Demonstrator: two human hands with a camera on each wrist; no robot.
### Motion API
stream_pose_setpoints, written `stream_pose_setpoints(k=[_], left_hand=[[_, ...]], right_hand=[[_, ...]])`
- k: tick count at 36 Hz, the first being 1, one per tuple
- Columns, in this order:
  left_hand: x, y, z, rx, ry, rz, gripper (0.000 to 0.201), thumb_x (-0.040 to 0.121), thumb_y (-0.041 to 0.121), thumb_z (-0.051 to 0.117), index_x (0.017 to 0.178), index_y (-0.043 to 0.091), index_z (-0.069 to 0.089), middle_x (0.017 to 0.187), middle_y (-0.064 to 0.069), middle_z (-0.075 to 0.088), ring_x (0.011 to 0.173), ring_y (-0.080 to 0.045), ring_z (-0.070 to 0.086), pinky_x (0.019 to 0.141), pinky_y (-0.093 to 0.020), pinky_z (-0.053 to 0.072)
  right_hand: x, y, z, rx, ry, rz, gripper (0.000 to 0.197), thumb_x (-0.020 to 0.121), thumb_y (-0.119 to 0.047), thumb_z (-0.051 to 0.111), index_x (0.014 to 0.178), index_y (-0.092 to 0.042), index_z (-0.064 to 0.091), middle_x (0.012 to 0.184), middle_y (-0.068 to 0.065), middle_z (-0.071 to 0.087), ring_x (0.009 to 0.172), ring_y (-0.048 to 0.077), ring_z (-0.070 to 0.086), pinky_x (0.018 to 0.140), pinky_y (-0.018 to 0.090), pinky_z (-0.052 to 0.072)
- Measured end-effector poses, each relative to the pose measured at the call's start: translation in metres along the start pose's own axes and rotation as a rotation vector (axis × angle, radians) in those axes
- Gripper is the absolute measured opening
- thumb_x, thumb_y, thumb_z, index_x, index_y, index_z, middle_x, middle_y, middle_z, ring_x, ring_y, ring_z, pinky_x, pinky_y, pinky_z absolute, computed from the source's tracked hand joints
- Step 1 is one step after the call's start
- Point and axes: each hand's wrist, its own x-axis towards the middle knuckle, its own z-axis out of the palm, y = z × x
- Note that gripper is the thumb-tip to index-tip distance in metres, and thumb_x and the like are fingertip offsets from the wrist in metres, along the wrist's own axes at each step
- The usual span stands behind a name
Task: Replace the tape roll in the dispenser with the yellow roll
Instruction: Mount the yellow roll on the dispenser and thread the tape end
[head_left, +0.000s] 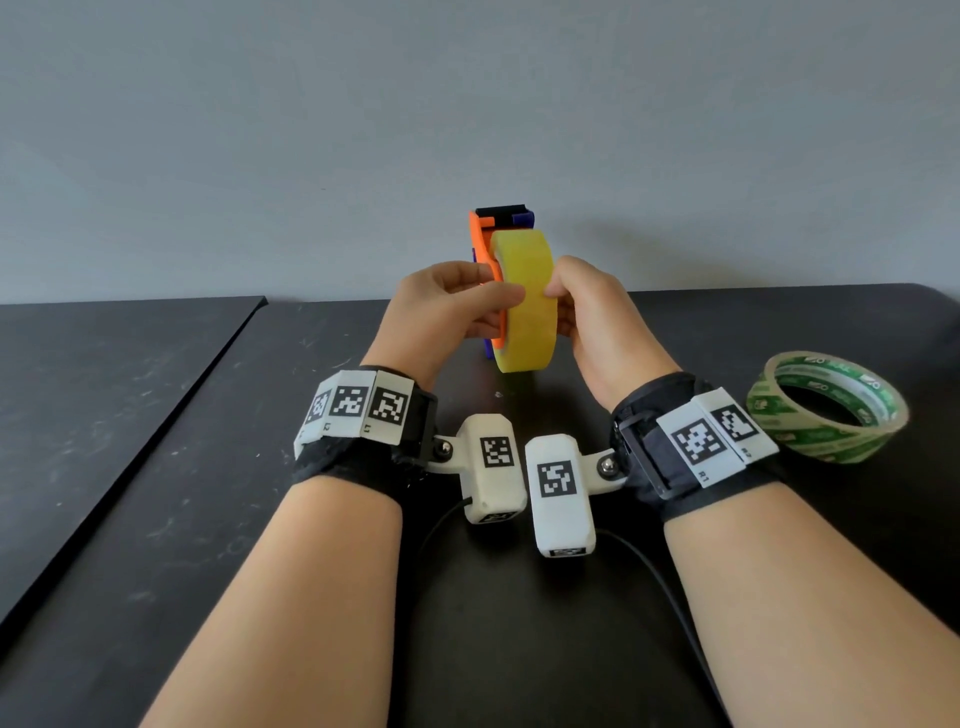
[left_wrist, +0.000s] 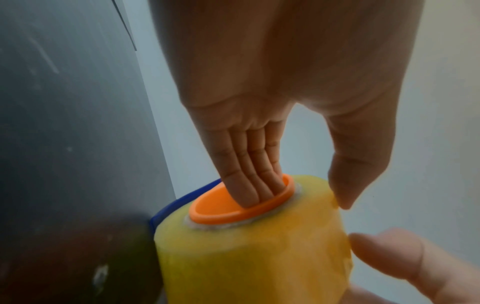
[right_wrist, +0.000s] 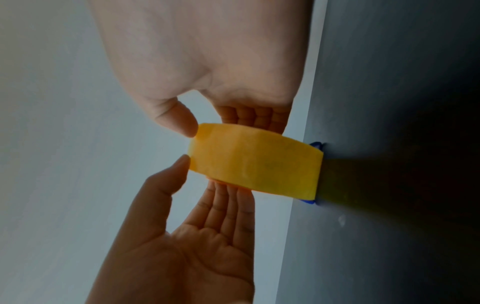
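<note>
The yellow roll (head_left: 524, 312) stands on edge on the orange and blue dispenser (head_left: 483, 234), held just above the black table. My left hand (head_left: 467, 304) is on its left side. In the left wrist view its straight fingers (left_wrist: 249, 174) press into the orange hub ring (left_wrist: 233, 214) inside the roll's core (left_wrist: 246, 257), and the thumb tip touches the roll's rim. My right hand (head_left: 563, 306) grips the roll from the right. In the right wrist view its thumb (right_wrist: 179, 121) is on the roll's outer band (right_wrist: 254, 162) and its fingers curl behind the roll.
A green-printed tape roll (head_left: 826, 410) lies flat on the table (head_left: 156, 519) at the right, beside my right wrist. A seam runs diagonally across the table on the left. A grey wall stands close behind the dispenser. Thin black cables trail from the wrist cameras.
</note>
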Motion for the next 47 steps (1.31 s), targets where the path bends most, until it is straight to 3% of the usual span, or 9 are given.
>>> stream_pose_setpoints(k=[12, 18, 23, 29, 32, 35, 39, 42, 47], left_hand=[[0.0016, -0.0006, 0.0001, -0.012, 0.092, 0.003, 0.022, 0.081, 0.021, 0.075, 0.093, 0.002, 0.072, 0.074, -0.009, 0.069, 0.064, -0.016, 0.066, 0.067, -0.025, 0.060], [0.0022, -0.0001, -0.0003, -0.020, 0.117, -0.005, 0.029, 0.083, 0.027, 0.073, 0.089, -0.001, 0.071, 0.077, -0.015, 0.069, 0.067, -0.023, 0.067, 0.071, -0.033, 0.060], [0.0027, 0.0000, -0.0026, -0.035, 0.072, -0.042, 0.028, 0.085, 0.030, 0.070, 0.091, 0.003, 0.070, 0.082, -0.015, 0.067, 0.073, -0.025, 0.065, 0.074, -0.034, 0.057], [-0.0001, 0.0037, -0.0016, -0.033, -0.063, -0.081, 0.047, 0.068, 0.019, 0.073, 0.112, 0.004, 0.065, 0.096, -0.015, 0.069, 0.083, -0.023, 0.064, 0.088, -0.036, 0.055], [-0.0004, 0.0036, -0.0005, -0.030, -0.059, -0.078, 0.045, 0.073, 0.012, 0.075, 0.115, 0.002, 0.063, 0.099, -0.019, 0.069, 0.084, -0.025, 0.064, 0.089, -0.037, 0.054], [0.0005, 0.0017, -0.0004, -0.006, -0.024, -0.056, 0.040, 0.081, 0.010, 0.073, 0.118, 0.000, 0.063, 0.103, -0.026, 0.070, 0.082, -0.023, 0.065, 0.084, -0.033, 0.057], [-0.0002, 0.0019, 0.0015, -0.012, -0.005, -0.035, 0.040, 0.080, 0.009, 0.074, 0.116, -0.002, 0.064, 0.106, -0.031, 0.068, 0.080, -0.026, 0.065, 0.085, -0.039, 0.057], [0.0006, 0.0010, 0.0014, -0.007, 0.011, -0.028, 0.041, 0.079, 0.011, 0.075, 0.117, -0.002, 0.065, 0.105, -0.030, 0.069, 0.079, -0.025, 0.066, 0.084, -0.039, 0.058], [0.0028, -0.0010, -0.0008, -0.013, 0.051, -0.026, 0.039, 0.078, 0.016, 0.076, 0.112, 0.000, 0.068, 0.091, -0.022, 0.072, 0.075, -0.022, 0.067, 0.079, -0.033, 0.059]], right_hand=[[-0.0014, 0.0006, 0.0003, -0.010, -0.048, -0.012, 0.035, 0.056, -0.026, 0.052, 0.087, -0.015, 0.043, 0.090, 0.011, 0.041, 0.079, 0.028, 0.045, 0.074, 0.041, 0.037], [-0.0038, -0.0004, 0.0015, -0.049, -0.036, -0.050, 0.022, 0.055, -0.028, 0.053, 0.064, -0.019, 0.035, 0.087, 0.009, 0.035, 0.082, 0.028, 0.034, 0.076, 0.045, 0.028], [-0.0030, 0.0002, 0.0011, -0.042, -0.043, -0.047, 0.029, 0.059, -0.031, 0.055, 0.079, -0.015, 0.043, 0.087, 0.010, 0.039, 0.078, 0.027, 0.040, 0.073, 0.043, 0.033], [0.0016, 0.0019, 0.0000, -0.025, 0.012, -0.016, 0.053, 0.044, -0.043, 0.055, 0.090, -0.021, 0.044, 0.092, 0.004, 0.040, 0.082, 0.026, 0.040, 0.075, 0.044, 0.033], [0.0017, 0.0016, -0.0007, -0.028, 0.019, -0.005, 0.051, 0.045, -0.043, 0.056, 0.089, -0.019, 0.045, 0.092, 0.005, 0.040, 0.083, 0.026, 0.042, 0.076, 0.044, 0.035], [0.0025, 0.0011, -0.0013, -0.019, 0.014, -0.002, 0.040, 0.057, -0.036, 0.056, 0.091, -0.019, 0.046, 0.092, 0.007, 0.043, 0.083, 0.026, 0.046, 0.079, 0.044, 0.037], [0.0033, 0.0022, -0.0026, -0.004, 0.004, -0.010, 0.044, 0.053, -0.036, 0.057, 0.092, -0.019, 0.046, 0.089, 0.008, 0.044, 0.080, 0.026, 0.045, 0.077, 0.042, 0.037], [0.0043, 0.0024, -0.0030, -0.007, -0.002, -0.008, 0.032, 0.060, -0.029, 0.051, 0.089, -0.017, 0.046, 0.087, 0.011, 0.047, 0.081, 0.026, 0.050, 0.079, 0.042, 0.040], [0.0044, 0.0027, -0.0015, -0.030, -0.005, -0.001, 0.029, 0.057, -0.028, 0.050, 0.083, -0.017, 0.043, 0.089, 0.011, 0.045, 0.083, 0.027, 0.048, 0.079, 0.043, 0.037]])
